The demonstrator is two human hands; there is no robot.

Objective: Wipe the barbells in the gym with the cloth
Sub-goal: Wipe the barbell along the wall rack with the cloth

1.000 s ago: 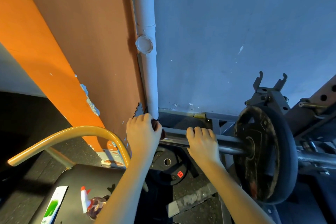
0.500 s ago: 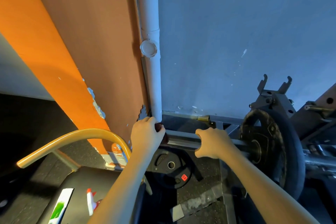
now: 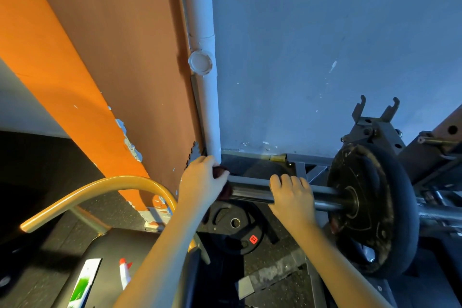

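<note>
Along barbell (image 3: 252, 192), left hand (image 3: 200, 184) clutching cloth (image 3: 220, 172), right hand (image 3: 292, 199) gripping it, red label (image 3: 253, 239) unreadable

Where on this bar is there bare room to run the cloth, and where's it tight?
Bare sleeve between the left hand, gripping the cloth at the bar's end, and the right hand. A shorter bare stretch from right hand to the weight plate. Tight against the plate.

cloth (image 3: 220, 172) mostly under left hand (image 3: 200, 182), barbell (image 3: 250, 191) end covered
</note>
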